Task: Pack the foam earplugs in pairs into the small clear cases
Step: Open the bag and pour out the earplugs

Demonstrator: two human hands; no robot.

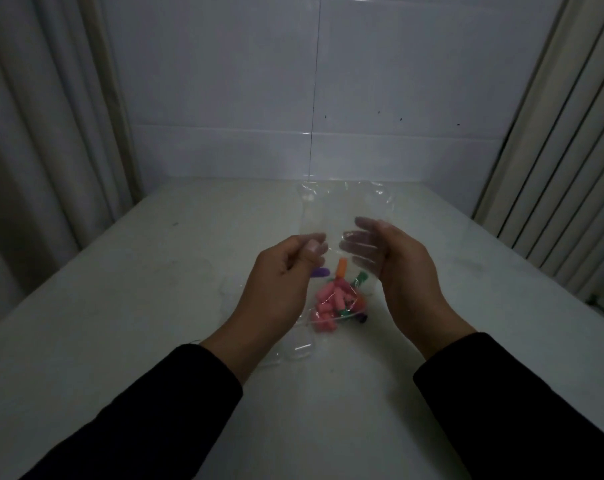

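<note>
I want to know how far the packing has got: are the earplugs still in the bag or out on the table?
Still in. The earplugs sit bunched at the bottom of the clear plastic bag, which both hands hold up.

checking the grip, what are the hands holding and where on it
Both hands grip the clear bag of earplugs: left hand pinches its left edge, right hand holds its right side.
</note>
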